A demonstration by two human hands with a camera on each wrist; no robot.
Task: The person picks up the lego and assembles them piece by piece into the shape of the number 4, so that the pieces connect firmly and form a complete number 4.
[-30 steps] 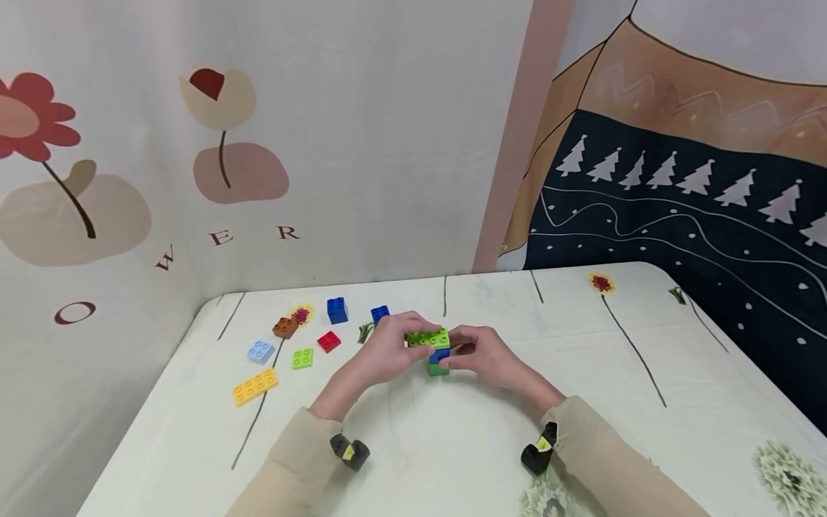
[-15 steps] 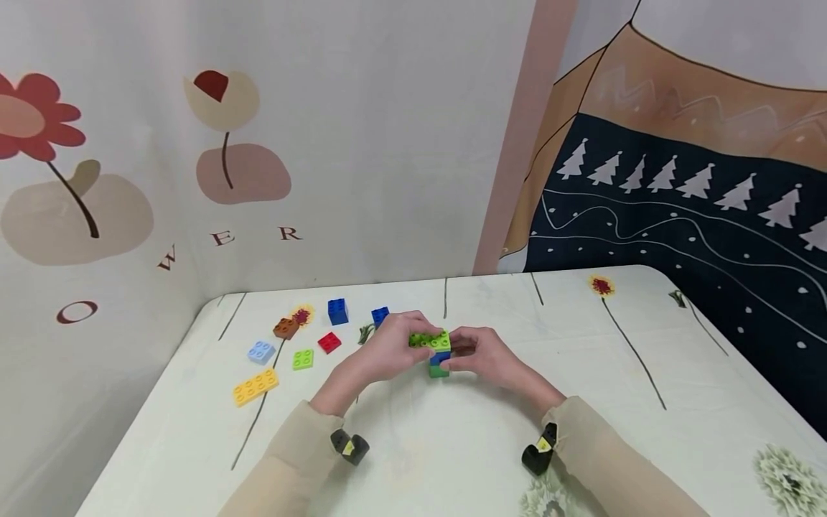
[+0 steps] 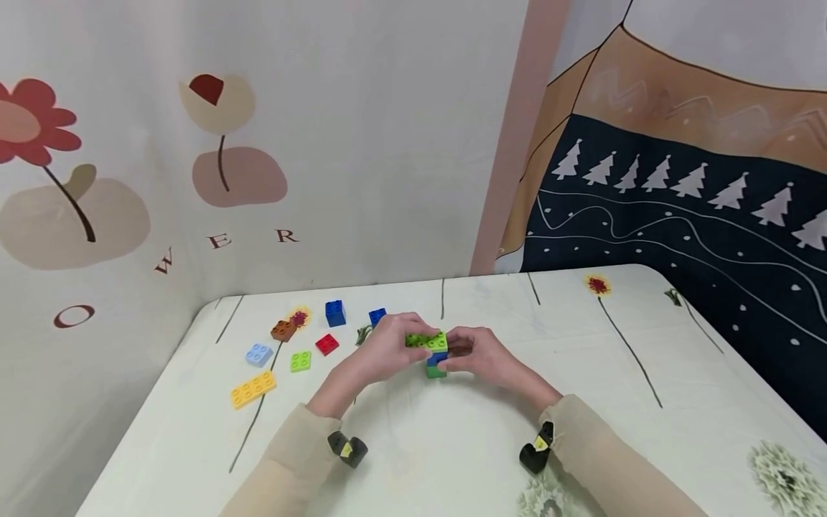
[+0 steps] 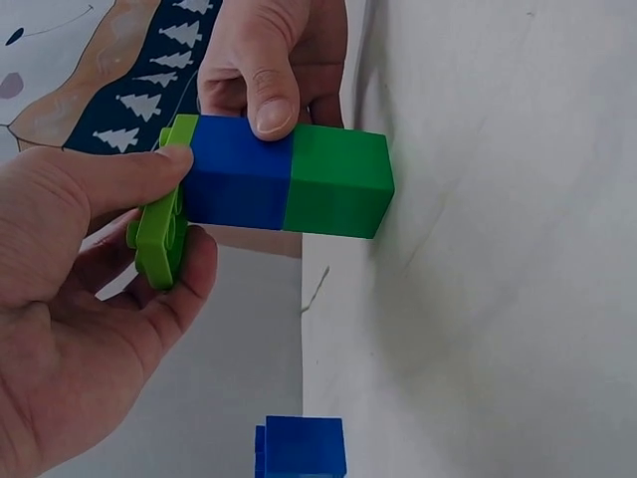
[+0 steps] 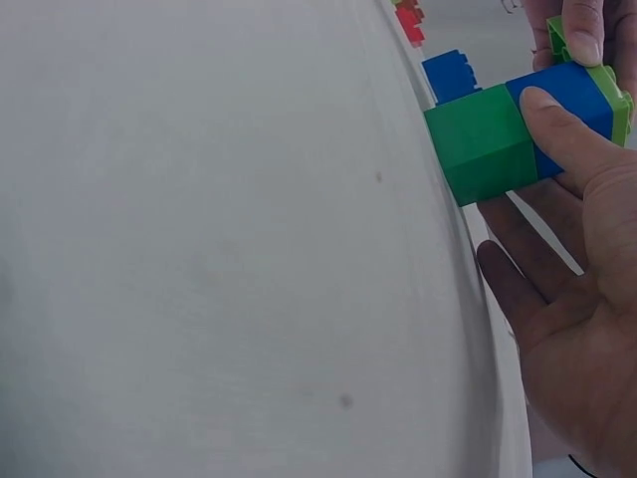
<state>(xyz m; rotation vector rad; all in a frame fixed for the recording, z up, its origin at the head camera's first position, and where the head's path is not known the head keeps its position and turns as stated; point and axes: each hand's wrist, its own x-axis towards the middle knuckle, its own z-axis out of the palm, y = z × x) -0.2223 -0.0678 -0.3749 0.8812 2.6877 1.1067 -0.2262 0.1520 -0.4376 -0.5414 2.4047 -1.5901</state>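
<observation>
A stack stands on the table, with a green block [image 4: 340,181] at the bottom, a blue block [image 4: 239,174] above it and a lime green plate [image 3: 437,342] on top. The plate reaches out to the left beyond the blocks. My left hand [image 3: 388,350] pinches this overhanging part between thumb and fingers, as the left wrist view shows. From the right side my right hand [image 3: 486,357] grips the blue block, its thumb [image 5: 562,129] lying across the near face. The fingers behind the stack are partly hidden.
Left of the hands lie a yellow brick [image 3: 253,389], a light blue brick [image 3: 259,354], a brown brick [image 3: 283,330], a small lime piece [image 3: 301,360] and a red brick [image 3: 326,344]. Two blue bricks, one tall [image 3: 335,313] and one [image 3: 377,316] beside my left hand, stand farther back.
Both hands keep their hold on the stack, with barely any movement. The whole head view has shifted slightly.
</observation>
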